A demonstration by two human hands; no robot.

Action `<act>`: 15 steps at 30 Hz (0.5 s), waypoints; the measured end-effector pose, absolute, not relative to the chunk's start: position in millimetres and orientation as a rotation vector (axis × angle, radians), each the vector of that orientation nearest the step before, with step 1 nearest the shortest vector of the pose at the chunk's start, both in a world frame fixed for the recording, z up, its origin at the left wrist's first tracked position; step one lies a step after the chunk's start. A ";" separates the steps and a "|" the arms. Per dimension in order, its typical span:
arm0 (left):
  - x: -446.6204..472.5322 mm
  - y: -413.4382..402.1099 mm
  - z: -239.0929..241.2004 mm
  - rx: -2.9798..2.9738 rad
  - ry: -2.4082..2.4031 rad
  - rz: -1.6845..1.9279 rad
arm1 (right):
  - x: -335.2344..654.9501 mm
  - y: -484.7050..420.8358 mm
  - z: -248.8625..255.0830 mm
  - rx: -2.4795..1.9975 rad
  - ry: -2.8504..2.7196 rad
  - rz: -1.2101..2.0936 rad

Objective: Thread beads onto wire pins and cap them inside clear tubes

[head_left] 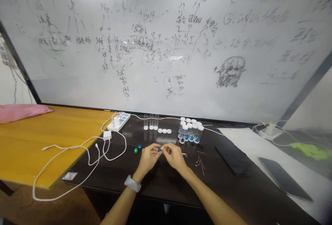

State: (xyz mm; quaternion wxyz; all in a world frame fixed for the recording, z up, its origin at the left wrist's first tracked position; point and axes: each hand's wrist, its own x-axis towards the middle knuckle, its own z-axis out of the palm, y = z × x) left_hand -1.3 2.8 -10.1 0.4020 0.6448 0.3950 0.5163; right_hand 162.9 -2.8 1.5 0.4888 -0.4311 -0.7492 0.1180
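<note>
White power strip (123, 120) at dark table's (103, 180) back-left corner. Green bead (136, 151) and loose blue bead (139, 147) just left of the hands. Left hand (149, 156) pinches the held blue bead (159, 149), mid-table between front and back edges. Three clear tubes (151, 121) near back edge, white caps (164, 131) beside them. Right hand (175, 156): fingertips at that held bead, can't tell if gripping. Capped tubes (190, 130) toward back edge, thin metal pins (200, 162) nearer front, black phone (233, 159) further right.
</note>
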 end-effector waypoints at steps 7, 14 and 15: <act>-1.3 0.6 -7.2 1.614 0.971 1.310 | 165.2 -5.7 4.9 -1.039 -1.928 0.160; -1.7 1.8 -8.2 1.571 0.940 1.313 | 164.6 -7.0 4.4 -1.021 -2.089 -0.082; -1.6 1.9 -7.8 1.569 0.931 1.315 | 164.4 -6.9 4.5 -1.022 -2.107 -0.121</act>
